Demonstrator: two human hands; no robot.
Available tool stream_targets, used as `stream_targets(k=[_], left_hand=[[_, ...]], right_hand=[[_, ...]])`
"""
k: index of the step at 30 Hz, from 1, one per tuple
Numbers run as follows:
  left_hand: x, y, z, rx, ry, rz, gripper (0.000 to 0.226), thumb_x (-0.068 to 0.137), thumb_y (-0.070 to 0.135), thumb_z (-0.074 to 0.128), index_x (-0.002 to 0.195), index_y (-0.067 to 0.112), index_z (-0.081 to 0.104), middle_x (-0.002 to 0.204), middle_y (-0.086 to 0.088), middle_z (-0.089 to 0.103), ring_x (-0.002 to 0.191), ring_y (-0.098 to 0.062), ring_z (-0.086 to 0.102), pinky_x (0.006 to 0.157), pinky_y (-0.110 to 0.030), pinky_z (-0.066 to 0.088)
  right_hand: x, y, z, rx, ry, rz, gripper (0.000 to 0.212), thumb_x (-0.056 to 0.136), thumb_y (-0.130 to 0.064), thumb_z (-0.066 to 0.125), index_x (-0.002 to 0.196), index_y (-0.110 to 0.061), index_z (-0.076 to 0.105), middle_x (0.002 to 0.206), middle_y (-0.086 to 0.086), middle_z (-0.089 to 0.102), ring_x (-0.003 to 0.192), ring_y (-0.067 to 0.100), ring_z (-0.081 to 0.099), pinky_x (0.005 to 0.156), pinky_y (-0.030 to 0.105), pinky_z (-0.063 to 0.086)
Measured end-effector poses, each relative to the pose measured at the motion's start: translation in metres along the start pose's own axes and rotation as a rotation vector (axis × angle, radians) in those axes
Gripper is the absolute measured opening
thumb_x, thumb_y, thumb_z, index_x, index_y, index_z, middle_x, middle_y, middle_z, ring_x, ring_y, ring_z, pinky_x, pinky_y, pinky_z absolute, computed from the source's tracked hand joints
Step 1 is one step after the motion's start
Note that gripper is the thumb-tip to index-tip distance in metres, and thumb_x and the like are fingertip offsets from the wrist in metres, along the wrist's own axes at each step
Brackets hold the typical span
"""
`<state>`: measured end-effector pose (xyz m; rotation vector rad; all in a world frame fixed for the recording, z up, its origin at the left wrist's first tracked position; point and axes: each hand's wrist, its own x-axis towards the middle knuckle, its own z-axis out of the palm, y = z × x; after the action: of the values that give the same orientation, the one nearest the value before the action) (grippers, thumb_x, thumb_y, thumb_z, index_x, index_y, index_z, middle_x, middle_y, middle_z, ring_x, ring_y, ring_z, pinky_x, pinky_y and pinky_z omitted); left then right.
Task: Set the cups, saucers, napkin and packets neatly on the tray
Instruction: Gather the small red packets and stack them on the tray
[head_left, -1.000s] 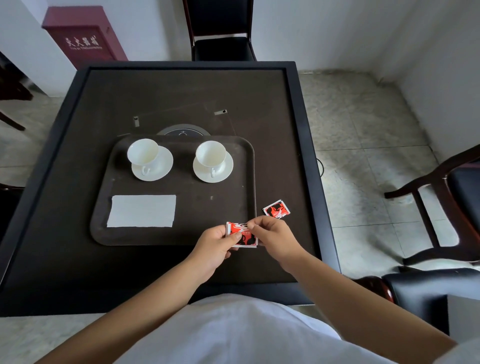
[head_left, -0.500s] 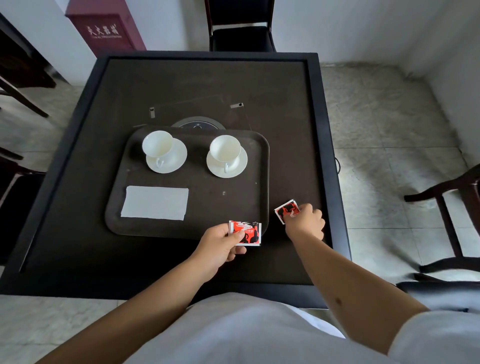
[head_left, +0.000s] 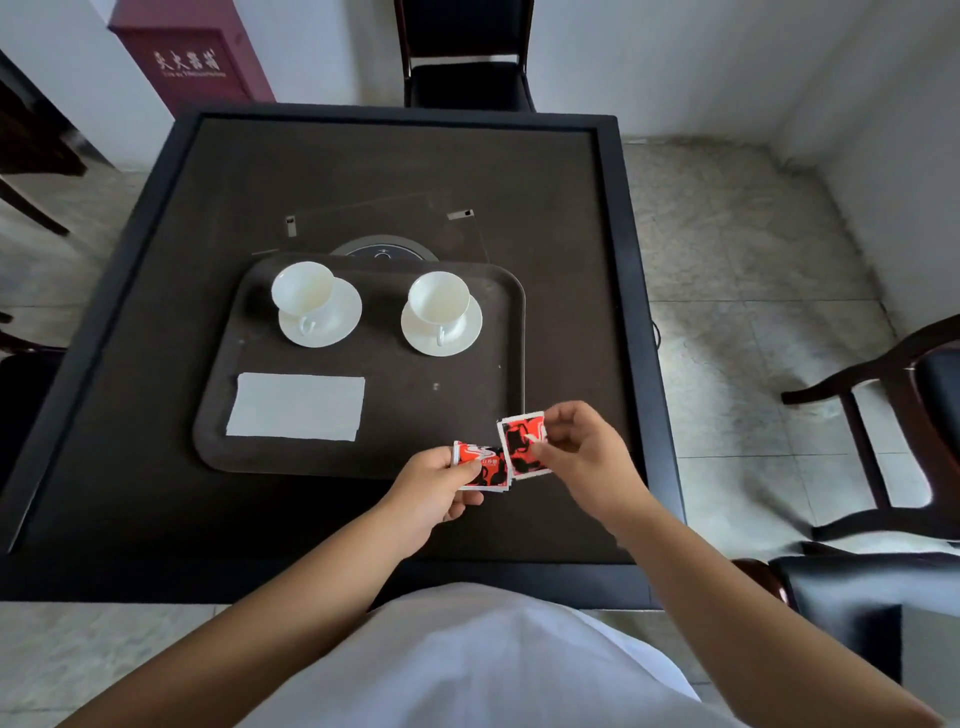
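The person's right hand is now pinching a red, black and white square paper packet between thumb and curled fingers, holding it off the dark table; half a second ago that packet was lying flat on the table just right of the tray, with the hand only arriving on it. The left hand is still gripping a small stack of matching packets, thumb on top; how many are in the stack is hard to tell from this angle. The lifted packet is being carried toward the stack, its lower left corner touching or overlapping it just beyond the left fingertips.

So the last loose packet appears to be gathered, and what is probably remaining is laying the set down on the brown plastic tray, whose bare near right corner is lying just ahead of both hands. The two white china cups on saucers and the white folded napkin are already sitting on it, well beyond the fingers.
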<state>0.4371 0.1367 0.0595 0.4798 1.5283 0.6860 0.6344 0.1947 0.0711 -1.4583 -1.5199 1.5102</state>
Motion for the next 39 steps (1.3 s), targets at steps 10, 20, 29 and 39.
stream_targets(k=[10,20,29,39], left_hand=[[-0.013,0.007,0.005,-0.175,-0.229,-0.011,0.025,0.1,0.034,0.053,0.107,0.018,0.071,0.093,-0.004,0.074,0.073,-0.014,0.066,0.065,-0.027,0.046],[-0.014,0.0,-0.006,-0.024,-0.141,0.09,0.021,0.101,0.019,0.051,0.111,0.024,0.069,0.094,-0.003,0.069,0.077,-0.012,0.061,0.071,-0.031,0.048],[-0.017,0.0,-0.024,-0.114,-0.146,0.028,0.021,0.103,0.017,0.046,0.119,0.019,0.059,0.109,-0.011,0.066,0.08,-0.015,0.059,0.067,-0.027,0.045],[-0.003,0.009,-0.053,0.129,0.005,0.083,0.019,0.099,0.031,0.054,0.116,0.031,0.059,0.111,0.005,0.066,0.099,-0.011,0.062,0.077,-0.028,0.049]], right_hand=[[-0.008,-0.028,0.01,-0.627,-0.129,-0.362,0.014,0.087,-0.014,0.071,0.098,-0.021,0.074,0.088,-0.012,0.062,0.08,0.004,0.055,0.07,0.013,0.041],[-0.01,-0.022,0.032,-0.542,0.001,-0.305,0.041,0.083,-0.03,0.077,0.121,-0.02,0.064,0.098,-0.012,0.057,0.08,0.001,0.054,0.071,0.012,0.042],[-0.008,-0.015,0.045,-0.373,-0.106,-0.231,0.029,0.089,-0.012,0.07,0.117,-0.019,0.067,0.074,-0.014,0.06,0.07,0.001,0.058,0.064,0.011,0.044],[0.014,-0.012,0.069,-0.178,-0.117,0.008,0.018,0.09,-0.014,0.069,0.1,-0.029,0.068,0.072,-0.01,0.064,0.064,0.0,0.059,0.059,0.014,0.046]])
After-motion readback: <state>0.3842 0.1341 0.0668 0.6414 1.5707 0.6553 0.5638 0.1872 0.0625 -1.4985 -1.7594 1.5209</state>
